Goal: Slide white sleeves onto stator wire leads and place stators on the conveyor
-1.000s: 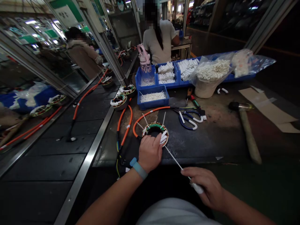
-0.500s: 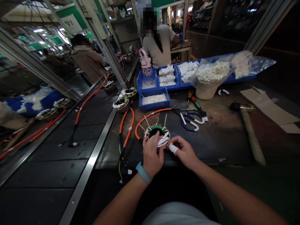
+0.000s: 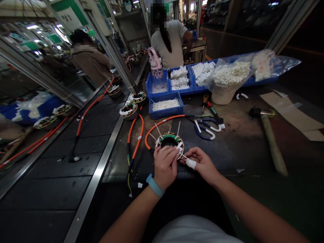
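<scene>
A round wound ring point(image 3: 167, 137) with a green inner band lies near the table's front edge, several thin white sticks standing up from its far rim. My left hand point(image 3: 165, 163) rests over its near side, fingers closed on white sleeves point(image 3: 180, 145) at the ring's right. Just right of the ring, my right hand point(image 3: 199, 163), white tape round its thumb, pinches a thin white stick point(image 3: 184, 156) that points at the ring. An orange cable point(image 3: 157, 125) curves round the ring's far left side.
Blue bins point(image 3: 165, 109) of white sticks and sleeves stand behind, beside a bagged tub point(image 3: 222, 94). Scissors point(image 3: 205, 130), a screwdriver point(image 3: 204, 101) and a hammer point(image 3: 273, 145) lie right. More rings point(image 3: 129, 110) are at left. Two people point(image 3: 168, 44) sit beyond.
My left fingers have folded down over the white sleeves, covering most of them. My right hand has shifted slightly right, and a thin stick now shows between it and the ring.
</scene>
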`<state>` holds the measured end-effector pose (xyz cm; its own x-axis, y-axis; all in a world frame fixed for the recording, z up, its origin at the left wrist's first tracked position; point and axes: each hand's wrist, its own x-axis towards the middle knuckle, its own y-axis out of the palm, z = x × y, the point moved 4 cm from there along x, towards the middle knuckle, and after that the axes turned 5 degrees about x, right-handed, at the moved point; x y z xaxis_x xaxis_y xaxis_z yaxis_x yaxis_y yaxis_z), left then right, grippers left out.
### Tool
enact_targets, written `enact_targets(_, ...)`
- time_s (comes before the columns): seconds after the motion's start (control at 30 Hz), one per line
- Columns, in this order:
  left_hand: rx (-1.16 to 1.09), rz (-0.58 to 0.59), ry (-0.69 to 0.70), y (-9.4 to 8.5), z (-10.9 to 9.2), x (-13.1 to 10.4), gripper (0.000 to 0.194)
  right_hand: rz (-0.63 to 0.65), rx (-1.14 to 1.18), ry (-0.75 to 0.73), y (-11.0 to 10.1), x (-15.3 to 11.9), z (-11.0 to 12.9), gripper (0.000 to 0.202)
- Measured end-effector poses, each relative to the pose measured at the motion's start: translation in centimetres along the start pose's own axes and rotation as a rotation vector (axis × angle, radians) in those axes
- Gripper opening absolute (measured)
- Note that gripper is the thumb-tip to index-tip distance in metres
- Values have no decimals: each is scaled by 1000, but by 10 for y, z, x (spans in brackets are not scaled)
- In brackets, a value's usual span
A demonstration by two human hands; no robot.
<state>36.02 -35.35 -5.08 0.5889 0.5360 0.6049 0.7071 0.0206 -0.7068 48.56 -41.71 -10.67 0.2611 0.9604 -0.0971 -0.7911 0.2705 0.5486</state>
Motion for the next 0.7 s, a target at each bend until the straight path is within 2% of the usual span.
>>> enact_targets(0.27, 15, -1, 17, 0, 0, 0, 25, 3, -5, -18, 3, -2, 5, 31)
enact_targets(0.5, 26, -11, 17, 1, 1, -1, 25, -139, -96, 91, 9, 19, 2, 32)
enact_targets(0.6, 28, -15, 20, 1, 2, -2, 25, -114, -114, 61, 8, 22, 3, 33)
enact_targets(0.7, 22, -8, 21, 2, 2, -2, 26, -31, -71, 15, 5, 12, 5, 35)
